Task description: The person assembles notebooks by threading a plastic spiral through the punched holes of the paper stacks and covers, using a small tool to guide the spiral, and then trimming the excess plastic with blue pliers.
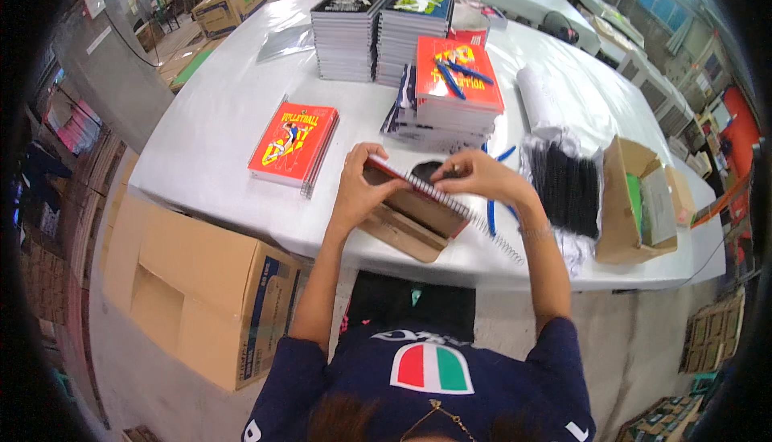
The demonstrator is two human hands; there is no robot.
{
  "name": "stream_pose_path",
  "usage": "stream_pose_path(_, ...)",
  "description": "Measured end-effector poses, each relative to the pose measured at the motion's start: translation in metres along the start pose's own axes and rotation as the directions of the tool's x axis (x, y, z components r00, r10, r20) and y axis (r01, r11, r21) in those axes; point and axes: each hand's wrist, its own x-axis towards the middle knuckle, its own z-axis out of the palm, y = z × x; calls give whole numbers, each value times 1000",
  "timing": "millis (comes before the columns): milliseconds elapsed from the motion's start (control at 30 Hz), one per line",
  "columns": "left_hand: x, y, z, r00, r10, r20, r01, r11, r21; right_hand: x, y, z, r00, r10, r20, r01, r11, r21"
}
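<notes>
A notebook (386, 168) stands on edge in front of me, its spine turned up. My left hand (363, 189) is closed round its left end, thumb on the near side. A silvery spiral coil (503, 246) runs along the holes of the spine, and its loose tail sticks out past the right end. My right hand (482, 176) is closed at the spine, fingertips pinched on the coil; the exact grip is partly hidden. Below the notebook sits a brown cardboard piece (402, 231). A blue-handled tool (491, 218) lies just right of it, partly covered.
Left lies a small pile of red notebooks (293, 144). Ahead rise a red-topped stack (458, 72) bearing blue-handled pliers (462, 78) and taller notebook stacks (344, 40). Right are black coils (567, 180) and an open carton (623, 233). A large carton (185, 273) stands by the table.
</notes>
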Motion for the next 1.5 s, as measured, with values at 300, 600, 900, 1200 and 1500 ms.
stream_pose_path(300,5,5,1,998,-62,-5,62,998,-34,14,12,0,999,-35,-39,33,997,-72)
stream_pose_path(600,-1,-6,-3,999,-36,-31,28,972,-232,11,-15,0,998,-61,-1,61,996,62)
stream_pose_path(900,1,-14,-9,998,1,-69,-22,952,-304,26,5,-11,999,-45,-15,39,613,789)
stream_pose_path(1200,3,-19,-5,995,-93,20,92,890,-446,41,25,-16,995,84,-55,-67,964,259)
stream_pose_path(1500,4,-16,-1,993,-111,36,113,838,-533,56,36,-10,940,245,238,-327,848,416)
